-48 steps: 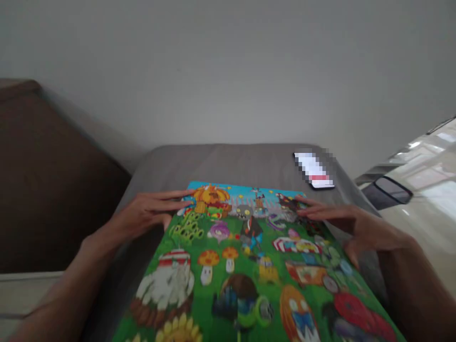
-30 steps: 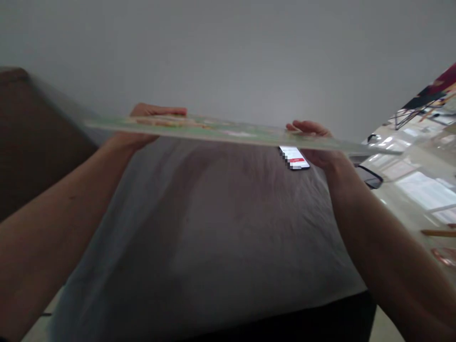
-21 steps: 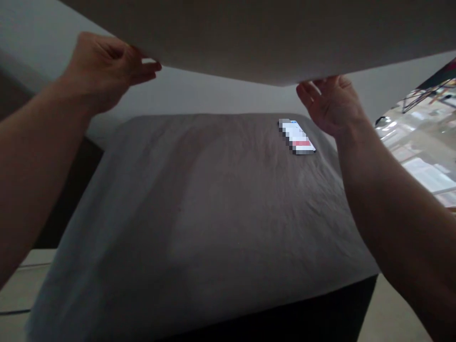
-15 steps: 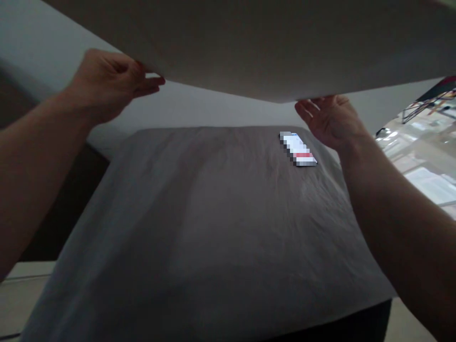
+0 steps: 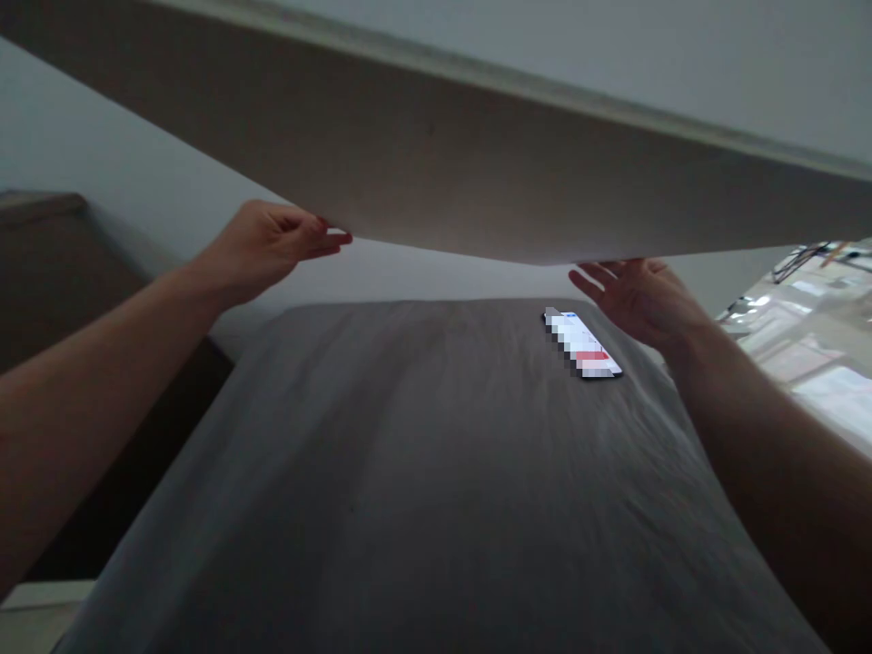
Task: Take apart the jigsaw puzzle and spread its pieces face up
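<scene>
A large flat greyish-brown board [image 5: 436, 173] spans the upper part of the view, held up in the air so that I see its underside. My left hand [image 5: 279, 245] grips its far edge on the left, thumb and fingers pinched on it and the other fingers pointing right. On the right, my right hand [image 5: 640, 295] is at the same edge with its palm up and some fingers spread; its fingertips are partly hidden by the board. Below lies a grey cloth cover [image 5: 422, 454] over a flat surface, slightly wrinkled.
A phone [image 5: 586, 347] with a lit screen lies at the cloth's far right. Behind the cloth is a pale wall [image 5: 442, 272]. A brown piece of furniture [image 5: 61, 263] stands at left. Shiny clear plastic packages [image 5: 810, 336] are at the right.
The board appears lower in view, and its thick near edge now shows. Both hands and the phone sit lower in view. My left hand has shifted right.
</scene>
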The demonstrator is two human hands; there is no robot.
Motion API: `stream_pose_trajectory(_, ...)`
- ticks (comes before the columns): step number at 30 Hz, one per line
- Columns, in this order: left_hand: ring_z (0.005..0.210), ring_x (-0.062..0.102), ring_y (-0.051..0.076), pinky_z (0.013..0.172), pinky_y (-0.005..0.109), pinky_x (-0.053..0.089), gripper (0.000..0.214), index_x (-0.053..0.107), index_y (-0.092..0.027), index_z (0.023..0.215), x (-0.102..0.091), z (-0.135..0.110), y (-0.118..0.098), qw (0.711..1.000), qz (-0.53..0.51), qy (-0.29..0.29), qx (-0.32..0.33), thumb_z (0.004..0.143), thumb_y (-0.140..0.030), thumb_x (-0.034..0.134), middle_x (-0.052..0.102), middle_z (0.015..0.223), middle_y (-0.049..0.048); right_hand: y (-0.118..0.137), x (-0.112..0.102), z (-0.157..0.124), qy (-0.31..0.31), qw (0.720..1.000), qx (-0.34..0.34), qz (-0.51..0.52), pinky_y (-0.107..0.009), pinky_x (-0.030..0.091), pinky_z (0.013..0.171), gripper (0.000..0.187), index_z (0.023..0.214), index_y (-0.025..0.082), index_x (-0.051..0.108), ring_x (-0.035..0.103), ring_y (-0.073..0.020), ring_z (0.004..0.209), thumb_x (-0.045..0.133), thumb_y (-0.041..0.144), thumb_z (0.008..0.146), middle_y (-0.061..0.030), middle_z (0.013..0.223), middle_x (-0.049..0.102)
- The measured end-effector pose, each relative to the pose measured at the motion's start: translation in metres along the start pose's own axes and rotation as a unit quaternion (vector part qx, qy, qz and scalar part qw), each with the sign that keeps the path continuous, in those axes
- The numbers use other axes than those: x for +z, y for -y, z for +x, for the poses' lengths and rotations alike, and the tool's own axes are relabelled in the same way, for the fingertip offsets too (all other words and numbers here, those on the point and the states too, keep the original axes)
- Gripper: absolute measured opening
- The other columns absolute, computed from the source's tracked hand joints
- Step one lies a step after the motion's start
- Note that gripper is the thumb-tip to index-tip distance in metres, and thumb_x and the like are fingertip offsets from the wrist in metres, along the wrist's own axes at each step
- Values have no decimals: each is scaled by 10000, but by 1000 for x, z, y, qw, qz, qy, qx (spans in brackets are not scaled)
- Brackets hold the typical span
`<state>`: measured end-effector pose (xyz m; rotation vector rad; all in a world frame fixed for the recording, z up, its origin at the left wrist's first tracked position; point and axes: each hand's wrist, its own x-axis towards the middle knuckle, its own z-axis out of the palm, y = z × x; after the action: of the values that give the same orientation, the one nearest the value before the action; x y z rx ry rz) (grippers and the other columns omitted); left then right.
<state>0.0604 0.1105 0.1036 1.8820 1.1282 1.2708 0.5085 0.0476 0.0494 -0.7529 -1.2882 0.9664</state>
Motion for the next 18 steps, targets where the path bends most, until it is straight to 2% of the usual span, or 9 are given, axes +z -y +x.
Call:
stream_pose_trajectory(4, 1066, 748, 223, 1129, 547, 469, 570, 719, -19, 989, -7, -4, 4, 998, 66, 21, 1, 965, -582, 640, 802, 1022, 104, -7, 0, -4, -6, 999, 9, -37, -483, 480, 1159, 261, 827, 342, 729, 650, -233, 1257, 889, 534, 751, 48, 1109, 785)
stream_pose_trajectory(9, 1130, 718, 249, 1106, 529, 479, 786, 753, -33, 1064, -12, -10, 0, 986, 155, 54, 3, 891, -775, 560, 807, 1093, 80, -10, -2, -6, 2, 995, 6, -98, -513, 485, 1160, 309, 858, 353, 707, 605, -255, 1340, 796, 645, 807, 38, 1210, 765)
stream_pose_trajectory(14, 1140, 711, 245, 1136, 521, 452, 874, 732, -1, 1098, -9, -13, -3, 988, 148, 43, 4, 866, -824, 553, 788, 1158, 135, -8, 1, -4, -5, 995, 7, -102, -497, 509, 1122, 265, 848, 346, 705, 623, -243, 1315, 772, 603, 850, 38, 1174, 773)
stream_pose_trajectory(18, 1134, 722, 261, 1129, 496, 475, 776, 741, -30, 1030, -9, -12, -1, 995, 100, 25, 10, 860, -778, 626, 776, 1173, 175, -7, 5, -4, -33, 999, 14, -33, -448, 506, 1095, 157, 820, 343, 730, 669, -207, 1223, 827, 466, 822, 40, 1083, 792)
